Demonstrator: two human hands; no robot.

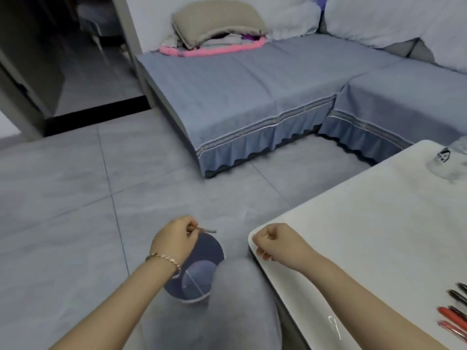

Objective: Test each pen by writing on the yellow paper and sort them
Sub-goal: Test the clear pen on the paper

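Left hand (174,238) fingers pinched together on a thin grey pen (205,230), gripping one end; the rest pokes out to the right, roughly level. The pen sits above the far rim of a round dark-blue bin (214,251) standing on the tiled floor (63,198). Bin interior shows only a pale round bottom with a line across it; contents can't be made out. Left wrist wears a gold bracelet (164,260), forearm reaching forward over the bin's near side. Right hand (275,242) fingers curled into a fist, knuckles up, resting at the near-left corner of the white surface (353,223), forearm lying across it. Grey-clad knee (235,299) between bin and surface. More pens at the surface's right edge: black ones (458,294), red ones (452,317) just below. Blurred clear glass (452,160) at the far right corner. Blue-covered sofa (252,97) behind.
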